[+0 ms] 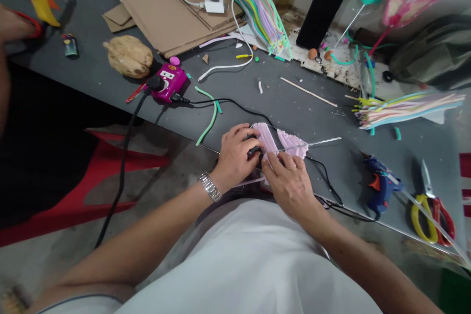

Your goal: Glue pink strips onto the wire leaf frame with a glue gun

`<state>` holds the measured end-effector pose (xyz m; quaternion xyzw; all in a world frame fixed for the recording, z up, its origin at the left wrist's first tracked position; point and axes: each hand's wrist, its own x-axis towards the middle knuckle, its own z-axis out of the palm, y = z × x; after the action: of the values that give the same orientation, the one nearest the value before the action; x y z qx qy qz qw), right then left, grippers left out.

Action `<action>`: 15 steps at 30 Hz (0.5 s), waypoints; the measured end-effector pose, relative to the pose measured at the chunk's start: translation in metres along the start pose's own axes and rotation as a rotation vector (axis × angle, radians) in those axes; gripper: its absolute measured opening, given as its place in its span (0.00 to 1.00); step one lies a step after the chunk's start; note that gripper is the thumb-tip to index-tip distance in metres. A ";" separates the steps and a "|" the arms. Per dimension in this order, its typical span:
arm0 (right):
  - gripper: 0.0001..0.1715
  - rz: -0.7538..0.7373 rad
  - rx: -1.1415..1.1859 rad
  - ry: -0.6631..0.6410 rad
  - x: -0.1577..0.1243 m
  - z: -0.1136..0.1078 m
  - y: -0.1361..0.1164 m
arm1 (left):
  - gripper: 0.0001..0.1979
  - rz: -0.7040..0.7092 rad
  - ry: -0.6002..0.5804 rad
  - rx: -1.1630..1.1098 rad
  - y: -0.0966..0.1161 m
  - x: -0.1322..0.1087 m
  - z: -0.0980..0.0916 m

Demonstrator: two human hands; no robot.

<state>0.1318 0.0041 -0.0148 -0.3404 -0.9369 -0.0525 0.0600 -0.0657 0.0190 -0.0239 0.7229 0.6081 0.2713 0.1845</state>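
Note:
My left hand [235,154], with a metal wristwatch, curls around a small black corded tool [253,151] at the near edge of the grey table. Beside it lies a lilac piece of ridged foam strips [292,143], and a thin metal rod [324,141] sticks out of it to the right. My right hand [289,184] rests on the piece with its fingers spread, pressing it down. Both hands hide part of the piece, and the tool's tip is hidden.
A magenta power socket [169,83] feeds black cords across the grey table [235,108]. To the right lie a blue glue gun [382,186], yellow-and-red scissors [430,221] and pastel strips [405,110]. Cardboard sheets [172,10] lie behind. Another person's hand [13,24] is at far left.

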 end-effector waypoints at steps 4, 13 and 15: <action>0.16 -0.027 -0.020 -0.042 0.005 -0.007 0.002 | 0.15 -0.014 -0.018 -0.005 0.003 0.007 -0.002; 0.13 -0.016 0.038 -0.053 0.009 -0.009 0.003 | 0.13 -0.024 -0.162 -0.054 -0.004 0.014 -0.003; 0.13 -0.007 0.049 -0.044 0.009 -0.010 0.003 | 0.14 -0.037 -0.170 -0.064 -0.003 0.015 -0.003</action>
<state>0.1279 0.0109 -0.0038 -0.3366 -0.9402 -0.0223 0.0476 -0.0685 0.0339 -0.0209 0.7257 0.5945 0.2247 0.2635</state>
